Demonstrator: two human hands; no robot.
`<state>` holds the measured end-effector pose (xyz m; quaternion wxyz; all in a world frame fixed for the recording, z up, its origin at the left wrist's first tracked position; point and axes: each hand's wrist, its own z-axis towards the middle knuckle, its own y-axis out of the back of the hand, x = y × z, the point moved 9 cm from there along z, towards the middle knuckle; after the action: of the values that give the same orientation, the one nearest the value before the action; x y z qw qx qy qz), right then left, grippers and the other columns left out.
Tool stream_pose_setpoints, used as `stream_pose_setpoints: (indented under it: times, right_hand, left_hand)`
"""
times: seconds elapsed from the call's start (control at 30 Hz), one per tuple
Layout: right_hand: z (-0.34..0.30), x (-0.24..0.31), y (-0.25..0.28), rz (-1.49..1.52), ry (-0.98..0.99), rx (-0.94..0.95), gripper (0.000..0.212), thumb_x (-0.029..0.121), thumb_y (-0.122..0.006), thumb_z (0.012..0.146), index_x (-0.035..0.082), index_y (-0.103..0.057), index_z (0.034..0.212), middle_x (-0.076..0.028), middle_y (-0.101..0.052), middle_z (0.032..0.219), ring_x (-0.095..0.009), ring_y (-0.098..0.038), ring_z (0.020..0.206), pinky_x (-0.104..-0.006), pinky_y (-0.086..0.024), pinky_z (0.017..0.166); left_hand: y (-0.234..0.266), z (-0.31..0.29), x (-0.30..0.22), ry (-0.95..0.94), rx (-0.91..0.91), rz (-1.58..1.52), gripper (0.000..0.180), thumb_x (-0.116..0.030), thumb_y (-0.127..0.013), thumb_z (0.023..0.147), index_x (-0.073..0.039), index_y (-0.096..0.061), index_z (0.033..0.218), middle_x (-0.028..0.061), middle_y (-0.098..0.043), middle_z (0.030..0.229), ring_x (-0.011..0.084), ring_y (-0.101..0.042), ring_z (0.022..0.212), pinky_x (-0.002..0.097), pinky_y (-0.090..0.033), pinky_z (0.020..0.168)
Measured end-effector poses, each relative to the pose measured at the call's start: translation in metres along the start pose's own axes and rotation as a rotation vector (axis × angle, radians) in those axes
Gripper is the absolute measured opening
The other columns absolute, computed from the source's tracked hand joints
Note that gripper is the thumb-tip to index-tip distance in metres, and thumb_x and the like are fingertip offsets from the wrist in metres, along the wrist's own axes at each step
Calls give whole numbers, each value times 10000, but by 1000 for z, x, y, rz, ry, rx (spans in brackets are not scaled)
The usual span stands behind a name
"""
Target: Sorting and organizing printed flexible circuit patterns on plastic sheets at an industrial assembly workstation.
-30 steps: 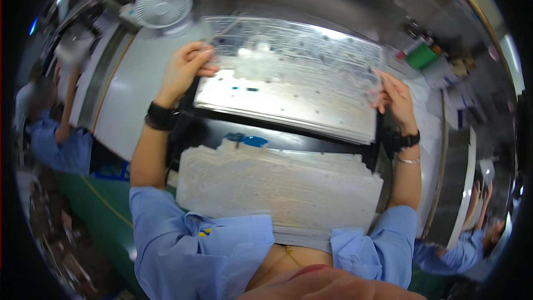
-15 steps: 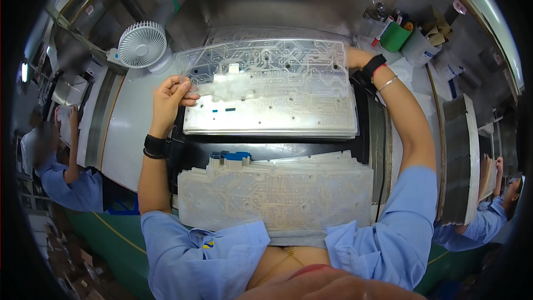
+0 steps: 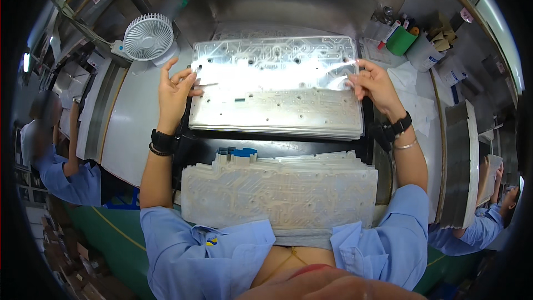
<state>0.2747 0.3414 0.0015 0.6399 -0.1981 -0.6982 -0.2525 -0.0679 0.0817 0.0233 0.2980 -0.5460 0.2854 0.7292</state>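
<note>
A clear plastic sheet printed with circuit traces [image 3: 233, 50] spans between my hands, bright with glare. My left hand [image 3: 175, 90] pinches its left edge between thumb and fingers. At the right edge, the thumb and fingers of my right hand [image 3: 377, 86] close on the sheet. Beneath it is a stack of similar circuit sheets [image 3: 277, 115] on a dark surface; the glare hides whether the held sheet touches the stack. Closer to me lies a second pile of circuit sheets [image 3: 277, 197], with blue-ended tabs [image 3: 240, 153] jutting from its far edge.
A white fan [image 3: 149, 39] stands at the back left, before a metal back panel [image 3: 277, 5]. Back right are a green roll [image 3: 401, 41] and a white container [image 3: 423, 53]. Co-workers sit left [image 3: 69, 172] and right [image 3: 472, 228], beside a tall grey stack [image 3: 458, 161].
My right hand has come from the sheet's far right corner nearer to me, along its right edge. The sheet now lies lower and straighter over the stack.
</note>
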Motion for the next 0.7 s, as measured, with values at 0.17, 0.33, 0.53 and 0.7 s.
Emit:
stream_pose_setpoints:
  times: [0.17, 0.33, 0.53, 0.7]
  right_hand:
    - [27, -9, 6, 499, -63, -178, 576, 90, -605, 873, -39, -321, 1358, -219, -572, 1117, -199, -648, 862, -220, -540, 657]
    - [4, 7, -6, -378, 159, 9, 724, 170, -740, 732, 69, -398, 1362, -132, -469, 1333, -287, -412, 1257, -382, -355, 1017]
    - [-19, 43, -14, -636, 401, -90, 355, 93, -696, 754, 34, -611, 1094, -78, -622, 1052, -152, -570, 967, -270, -439, 854]
    - [-18, 40, -6, -423, 426, -195, 270, 48, -643, 818, 32, -622, 1086, -12, -635, 883, -72, -558, 755, -191, -443, 700]
  left_hand:
    - [-5, -7, -21, -195, 158, 501, 774, -132, -717, 764, -61, -277, 1396, 187, -422, 1327, 267, -495, 1140, 389, -438, 942]
    - [-22, -18, -15, -80, 442, 641, 665, -232, -781, 682, -35, -505, 1254, 186, -539, 1232, 290, -472, 1200, 348, -353, 1010]
    - [-6, -4, -20, -208, 231, 501, 303, -91, -699, 771, -31, -573, 1040, 58, -612, 1001, 139, -559, 933, 263, -423, 830]
    - [4, -1, -20, -192, 61, 475, 234, -68, -608, 868, -5, -602, 1093, -23, -569, 735, 37, -481, 672, 186, -398, 626]
